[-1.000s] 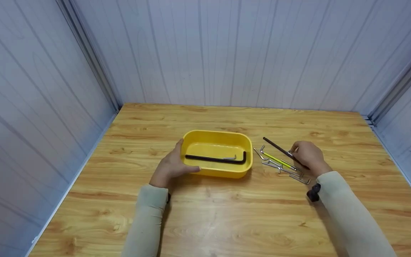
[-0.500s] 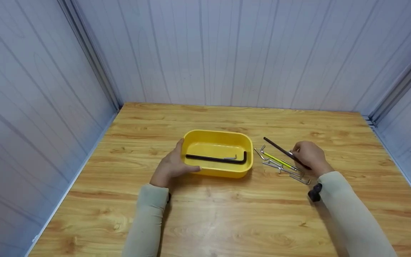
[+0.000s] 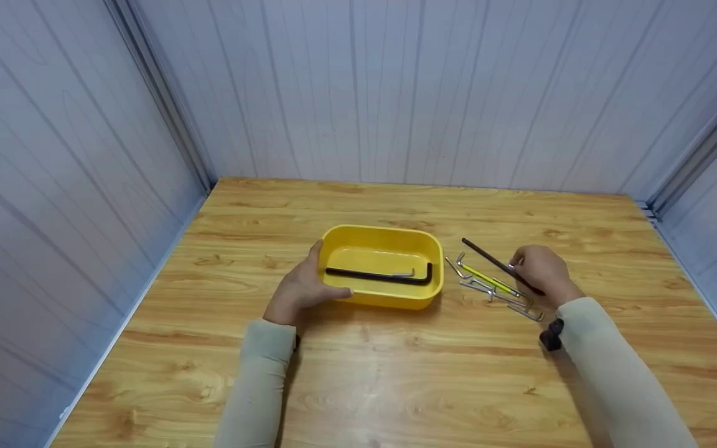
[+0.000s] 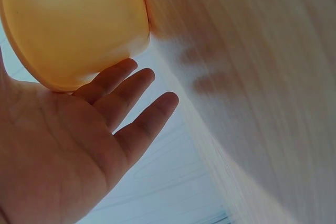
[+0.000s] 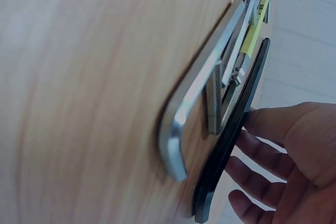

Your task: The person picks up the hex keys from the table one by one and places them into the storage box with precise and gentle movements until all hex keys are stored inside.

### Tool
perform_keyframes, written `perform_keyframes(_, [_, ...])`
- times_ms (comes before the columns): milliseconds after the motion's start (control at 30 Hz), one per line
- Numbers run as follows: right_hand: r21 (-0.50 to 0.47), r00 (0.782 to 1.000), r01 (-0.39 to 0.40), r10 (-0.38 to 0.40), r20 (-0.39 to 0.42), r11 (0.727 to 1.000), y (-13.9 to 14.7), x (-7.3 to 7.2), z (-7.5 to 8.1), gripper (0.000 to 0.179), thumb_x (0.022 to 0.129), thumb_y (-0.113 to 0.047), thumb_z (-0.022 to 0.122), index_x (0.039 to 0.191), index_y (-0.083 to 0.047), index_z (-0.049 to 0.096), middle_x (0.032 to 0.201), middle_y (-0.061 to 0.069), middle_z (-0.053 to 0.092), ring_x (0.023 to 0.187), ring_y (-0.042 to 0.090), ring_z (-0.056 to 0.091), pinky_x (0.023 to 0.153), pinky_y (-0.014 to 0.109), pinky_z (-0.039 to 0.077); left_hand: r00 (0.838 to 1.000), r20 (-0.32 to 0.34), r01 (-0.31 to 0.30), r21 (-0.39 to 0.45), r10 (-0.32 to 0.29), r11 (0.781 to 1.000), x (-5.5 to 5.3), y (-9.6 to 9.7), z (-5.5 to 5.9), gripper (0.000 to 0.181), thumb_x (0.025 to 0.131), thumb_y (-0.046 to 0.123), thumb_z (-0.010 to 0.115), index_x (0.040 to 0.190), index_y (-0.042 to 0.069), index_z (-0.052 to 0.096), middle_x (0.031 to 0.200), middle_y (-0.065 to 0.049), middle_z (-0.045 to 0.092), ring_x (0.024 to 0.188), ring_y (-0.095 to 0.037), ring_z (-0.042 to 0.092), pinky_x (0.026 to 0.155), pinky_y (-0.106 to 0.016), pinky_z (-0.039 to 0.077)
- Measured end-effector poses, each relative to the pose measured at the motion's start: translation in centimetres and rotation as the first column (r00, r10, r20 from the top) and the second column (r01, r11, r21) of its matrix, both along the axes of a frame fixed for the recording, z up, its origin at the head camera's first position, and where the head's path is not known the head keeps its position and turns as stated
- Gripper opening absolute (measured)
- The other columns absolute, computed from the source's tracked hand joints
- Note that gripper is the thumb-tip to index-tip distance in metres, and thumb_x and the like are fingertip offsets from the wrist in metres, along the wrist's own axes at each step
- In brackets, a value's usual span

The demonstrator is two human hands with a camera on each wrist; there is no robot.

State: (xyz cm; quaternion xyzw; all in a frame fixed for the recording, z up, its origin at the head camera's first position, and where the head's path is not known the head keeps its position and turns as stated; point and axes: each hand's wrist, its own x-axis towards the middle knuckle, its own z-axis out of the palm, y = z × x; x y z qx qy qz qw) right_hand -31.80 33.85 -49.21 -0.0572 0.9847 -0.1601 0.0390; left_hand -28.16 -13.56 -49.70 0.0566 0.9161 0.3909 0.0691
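Bracing the left hand (image 3: 301, 286), fingers straight and apart, against a yellow oblong plastic tray (image 3: 389, 301), pinching a black L-shaped metal hex key (image 3: 488, 256) with fingers of the right hand (image 3: 542, 269), right of the tray.

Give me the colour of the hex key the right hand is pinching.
The hex key is black, seen best in the right wrist view.

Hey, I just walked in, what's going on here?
A person is handling hex keys. Their right hand pinches a long black key beside a yellow key and some silver keys on the table. Whether it's lifted is hard to tell. Their left hand holds the left end of a yellow tray; another black key and a small silver key lie inside.
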Motion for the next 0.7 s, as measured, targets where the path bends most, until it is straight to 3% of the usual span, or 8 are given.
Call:
perform_keyframes(200, [-0.022, 1.000, -0.003, 0.003, -0.004, 1.000, 0.08, -0.05, -0.24, 0.017, 0.091, -0.011, 0.059, 0.097, -0.002, 0.072, 0.092, 0.018, 0.070, 0.080, 0.031, 0.063, 0.074, 0.051, 0.051, 1.000, 0.010, -0.001, -0.001, 0.001, 1.000, -0.08, 0.03, -0.03, 0.132, 0.057, 0.060, 0.084, 0.156, 0.019, 0.007, 0.152, -0.009, 0.038, 0.130, -0.025, 0.045, 0.112, -0.047, 0.032])
perform_keyframes(700, [0.039, 0.998, -0.054, 0.055, -0.026, 0.998, 0.52, -0.07, -0.64, 0.019, 0.094, -0.015, 0.058, 0.096, 0.000, 0.070, 0.094, 0.017, 0.069, 0.080, 0.028, 0.063, 0.075, 0.051, 0.051, 1.000, 0.007, -0.005, -0.016, 0.005, 1.000, -0.19, -0.05, -0.06, 0.136, 0.053, 0.066, 0.083, 0.156, 0.020, 0.007, 0.153, -0.010, 0.038, 0.130, -0.027, 0.045, 0.111, -0.047, 0.033])
